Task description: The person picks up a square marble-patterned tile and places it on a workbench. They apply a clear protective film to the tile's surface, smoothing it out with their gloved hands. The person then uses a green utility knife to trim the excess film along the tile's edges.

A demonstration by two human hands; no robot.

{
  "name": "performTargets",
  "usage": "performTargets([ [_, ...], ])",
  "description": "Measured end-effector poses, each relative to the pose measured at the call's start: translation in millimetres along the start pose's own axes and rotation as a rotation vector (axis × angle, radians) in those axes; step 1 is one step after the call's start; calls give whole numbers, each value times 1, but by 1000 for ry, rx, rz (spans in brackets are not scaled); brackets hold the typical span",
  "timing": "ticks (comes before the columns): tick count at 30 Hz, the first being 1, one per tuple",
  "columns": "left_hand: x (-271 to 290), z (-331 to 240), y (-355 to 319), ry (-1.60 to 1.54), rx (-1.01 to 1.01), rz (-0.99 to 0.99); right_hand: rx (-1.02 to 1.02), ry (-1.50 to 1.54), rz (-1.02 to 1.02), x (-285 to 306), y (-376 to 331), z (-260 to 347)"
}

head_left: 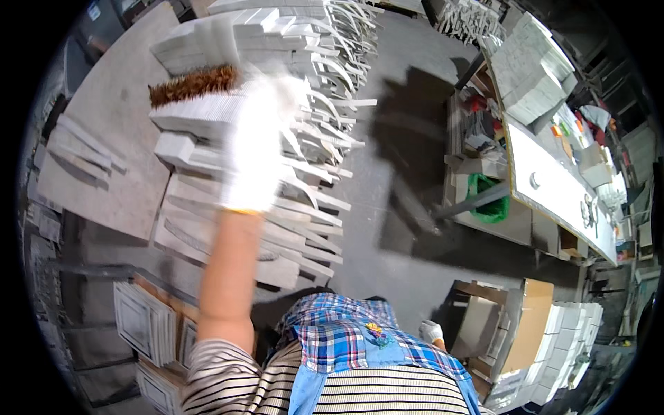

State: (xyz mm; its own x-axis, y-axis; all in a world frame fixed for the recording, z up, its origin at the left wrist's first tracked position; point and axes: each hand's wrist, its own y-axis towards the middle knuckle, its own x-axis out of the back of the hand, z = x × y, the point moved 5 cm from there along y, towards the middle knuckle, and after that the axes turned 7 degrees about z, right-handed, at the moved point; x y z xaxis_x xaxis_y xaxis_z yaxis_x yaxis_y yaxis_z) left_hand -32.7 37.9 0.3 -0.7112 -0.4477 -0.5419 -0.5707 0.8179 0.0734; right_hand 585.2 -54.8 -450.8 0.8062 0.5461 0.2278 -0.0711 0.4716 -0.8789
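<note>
My left hand (257,149), in a white work glove with a yellow cuff edge, is stretched far forward over the bench on the left. It is blurred, and its fingers are closed round a brush (194,86) with brown bristles; the handle is hidden by the glove. Under the brush lies a row of tightly packed, thin white strips (197,114), whose curved ends stick out past the right side of the bench. My right hand (430,330), also white-gloved, hangs low beside my checked apron. Its fingers are too small and partly hidden to make out.
More loose strips (83,149) lie on the board (114,83) at the left. Framed panels (142,321) are stacked lower left. Across the grey floor (366,207) stands a white-topped table (553,197) with a green bag (487,200) underneath. Cardboard boxes (529,325) stand at the lower right.
</note>
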Motion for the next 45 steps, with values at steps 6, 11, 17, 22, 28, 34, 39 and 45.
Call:
performTargets([
  [6, 65, 254, -13, 1477, 616, 843, 192, -339, -108, 42, 138, 160],
  [11, 90, 324, 8, 1446, 1002, 674, 244, -738, -216, 47, 232, 393],
  [17, 88, 387, 45, 1619, 1082, 379, 546, -1063, -4, -8, 349, 606],
  [22, 53, 450, 130, 1549, 958, 343, 550, -1475, 66, -44, 527, 719],
  [28, 86, 536, 144, 1475, 910, 238, 460, -1334, 155, -128, 674, 785],
  [34, 105, 561, 167, 1318, 1218, 260, 418, -1383, 166, -200, 796, 775],
  [39, 119, 564, 190, 1312, 1271, 263, 411, -1136, 176, -236, 837, 803],
  [45, 116, 568, 207, 1316, 1143, 379, 775, -538, -32, -156, 824, 743],
])
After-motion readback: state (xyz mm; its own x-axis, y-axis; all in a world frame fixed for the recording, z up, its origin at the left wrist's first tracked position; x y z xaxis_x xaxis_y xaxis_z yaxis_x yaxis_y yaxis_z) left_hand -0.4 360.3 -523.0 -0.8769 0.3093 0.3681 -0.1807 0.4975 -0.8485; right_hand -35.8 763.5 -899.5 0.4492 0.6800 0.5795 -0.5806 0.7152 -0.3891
